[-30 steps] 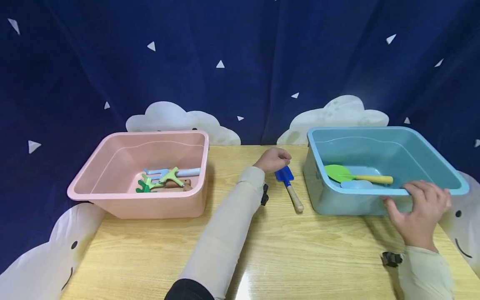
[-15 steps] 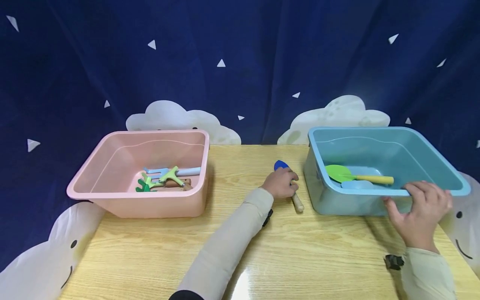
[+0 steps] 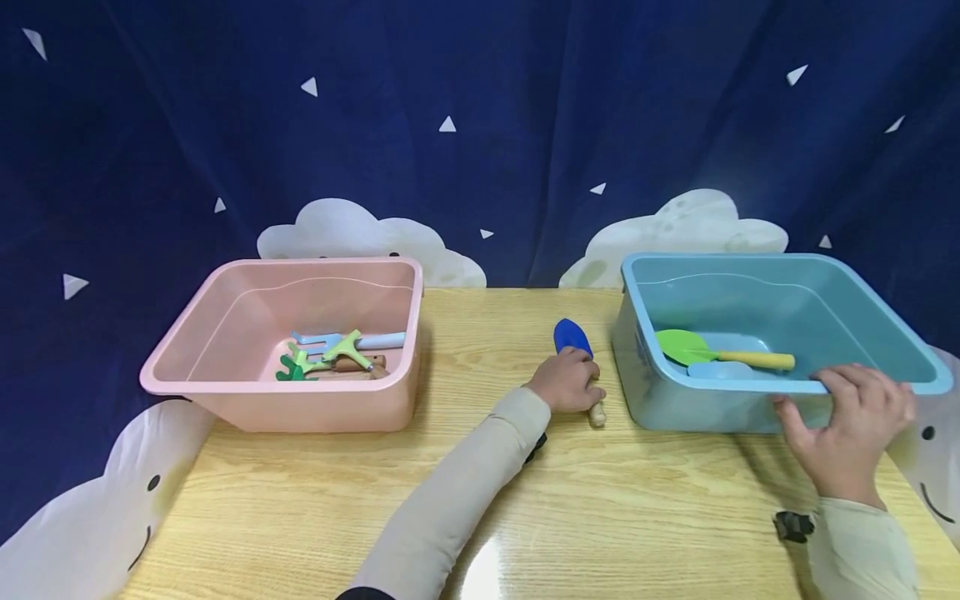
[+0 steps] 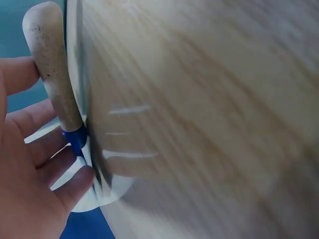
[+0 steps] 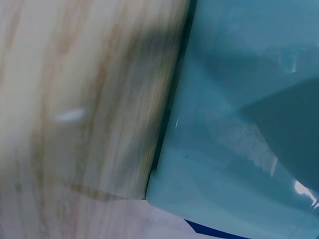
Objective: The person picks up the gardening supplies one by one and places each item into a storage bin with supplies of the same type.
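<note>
On the table between two bins lies a small trowel (image 3: pixel 572 337) with a blue blade and wooden handle. My left hand (image 3: pixel 567 382) is over it, fingers curled at the handle, which hides much of it in the head view. In the left wrist view the wooden handle (image 4: pixel 52 69) runs along the fingers. With its fingers over the front rim and thumb outside, my right hand (image 3: pixel 851 425) grips the blue bin (image 3: pixel 697 408). That bin holds a green trowel (image 3: pixel 684 346) with a yellow handle and a light blue piece (image 3: pixel 720 370).
The pink bin (image 3: pixel 292 408) at left holds a light blue hand fork (image 3: pixel 381 341), a light green rake (image 3: pixel 347 348), a dark green rake (image 3: pixel 291 370) and wooden handles. A dark blue curtain (image 3: pixel 480 100) hangs behind the wooden table (image 3: pixel 637 517).
My left hand has come down from above the blade to the wooden handle, toward me. The trowel's handle end has shifted slightly left. My right hand stays on the blue bin's rim.
</note>
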The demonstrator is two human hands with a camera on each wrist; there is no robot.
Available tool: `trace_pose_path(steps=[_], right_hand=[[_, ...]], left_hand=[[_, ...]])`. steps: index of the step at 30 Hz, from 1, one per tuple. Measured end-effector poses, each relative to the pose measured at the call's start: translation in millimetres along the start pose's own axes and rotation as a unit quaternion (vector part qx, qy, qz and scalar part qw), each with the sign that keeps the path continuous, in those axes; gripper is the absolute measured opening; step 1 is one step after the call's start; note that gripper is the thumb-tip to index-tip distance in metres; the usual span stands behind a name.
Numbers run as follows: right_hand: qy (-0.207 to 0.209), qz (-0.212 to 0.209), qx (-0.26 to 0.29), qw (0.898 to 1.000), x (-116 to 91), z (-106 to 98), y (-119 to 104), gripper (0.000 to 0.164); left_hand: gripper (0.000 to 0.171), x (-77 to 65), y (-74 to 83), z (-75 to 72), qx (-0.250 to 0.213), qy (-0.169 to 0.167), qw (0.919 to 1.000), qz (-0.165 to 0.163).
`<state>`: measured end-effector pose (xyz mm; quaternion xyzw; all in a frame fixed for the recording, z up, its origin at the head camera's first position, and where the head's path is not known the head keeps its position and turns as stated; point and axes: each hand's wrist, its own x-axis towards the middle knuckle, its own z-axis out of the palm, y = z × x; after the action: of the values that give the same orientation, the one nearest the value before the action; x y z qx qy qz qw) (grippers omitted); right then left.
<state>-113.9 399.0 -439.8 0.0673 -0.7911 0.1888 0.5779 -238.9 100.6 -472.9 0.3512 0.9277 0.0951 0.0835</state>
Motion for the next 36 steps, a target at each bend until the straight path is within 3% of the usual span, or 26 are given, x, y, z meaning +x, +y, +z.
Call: trace_pose_path(steps=[8,14,20,25,29,36], right_hand=[[-0.020,0.014,-0.006,1.000,-2.6,-3.7,3.5,0.083],[-0.030,0.017,-0.007,0.999,-4.1,-6.2,4.2,0.085],[-0.013,0.012,-0.003,1.000,-4.5,-3.8,2.7,0.083],[-0.022,0.014,-0.009,1.000,-4.2,-5.9,3.9,0.085],[-0.018,0.017,-0.007,1.000,-3.9,-5.0,3.6,0.086],[-0.001,0.020,0.003,1.000,-1.5,-1.9,-1.9,0.083]], left_hand=[[0.038,-8.8,-7.1,-2.5,-0.023,-0.006,0.9995,0.020],[0.038,-22.8,-18.7,-1.4,-0.033,0.008,0.9988,0.036],[0.034,-39.2,-31.3,-1.2,-0.025,0.035,0.9975,0.056],[0.042,-49.7,-39.8,-2.3,-0.021,0.064,0.9972,0.032],[0.045,-55.4,-48.3,-6.5,-0.052,0.043,0.9977,0.003],[0.030,-57.4,-68.4,-16.0,-0.138,-0.020,0.9901,-0.011]])
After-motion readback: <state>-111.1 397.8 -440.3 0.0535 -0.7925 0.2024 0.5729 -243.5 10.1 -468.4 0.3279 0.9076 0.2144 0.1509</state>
